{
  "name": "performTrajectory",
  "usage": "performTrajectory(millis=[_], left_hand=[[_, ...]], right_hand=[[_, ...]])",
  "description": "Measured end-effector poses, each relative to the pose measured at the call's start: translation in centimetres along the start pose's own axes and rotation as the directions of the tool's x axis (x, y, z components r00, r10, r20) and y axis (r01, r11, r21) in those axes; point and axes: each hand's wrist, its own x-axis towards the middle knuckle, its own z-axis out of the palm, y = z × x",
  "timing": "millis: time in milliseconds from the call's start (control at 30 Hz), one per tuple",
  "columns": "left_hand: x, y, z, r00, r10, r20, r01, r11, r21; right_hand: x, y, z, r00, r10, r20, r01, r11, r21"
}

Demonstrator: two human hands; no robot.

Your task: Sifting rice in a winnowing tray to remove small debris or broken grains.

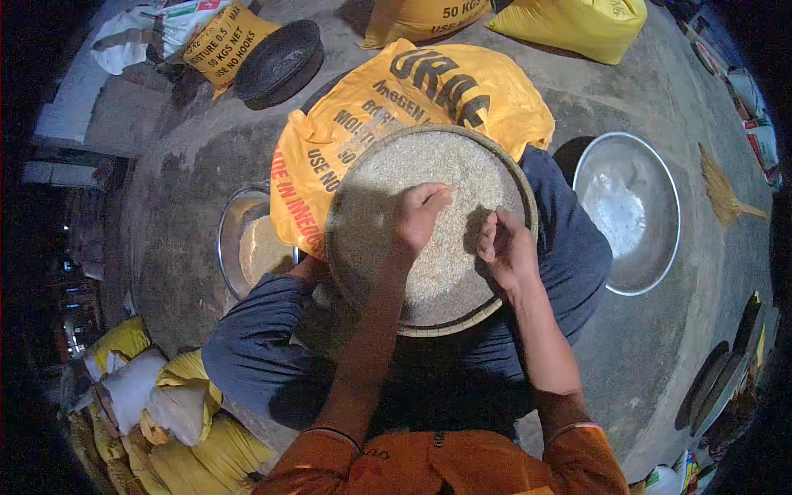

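Observation:
Across my lap rests a round woven winnowing tray (535, 210) with a pale rim, spread with whitish grains (462, 239) that look like rice. My left hand (421, 218) is over the middle of the tray, thumb and fingertips pinched together. Whatever is in that pinch is too small to make out. Toward the tray's right side, my right hand (510, 249) is held with its fingers curled in and the palm turned left. The inside of its curl is hidden. A yellow printed sack (503, 82) lies spread under the tray's far side.
A metal basin (675, 219) with whitish contents stands to the right, near a straw hand broom (719, 190). On the left, another metal bowl (223, 247) holds tan grain or meal. Farther off are a black basin (280, 62) and a full yellow sack (577, 29). Sacks (177, 396) lie lower left.

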Motion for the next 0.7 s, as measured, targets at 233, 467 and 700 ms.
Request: performTrajectory(millis=[233, 467, 700], left_hand=[[-4.6, 4.4, 1.7, 0.966, -0.034, 0.255, 0.111, 0.948, -0.297], [-5.9, 5.4, 1.6, 0.971, 0.03, 0.236, -0.013, 0.997, -0.073], [-5.2, 4.0, 0.2, 0.97, 0.031, 0.241, 0.002, 0.99, -0.139]], right_hand=[[1.7, 0.7, -1.0, 0.999, 0.016, 0.05, -0.018, 0.999, 0.05], [1.4, 1.0, -0.7, 0.988, 0.071, 0.135, -0.085, 0.992, 0.098], [0.6, 0.6, -1.5, 0.98, 0.088, 0.176, -0.115, 0.982, 0.148]])
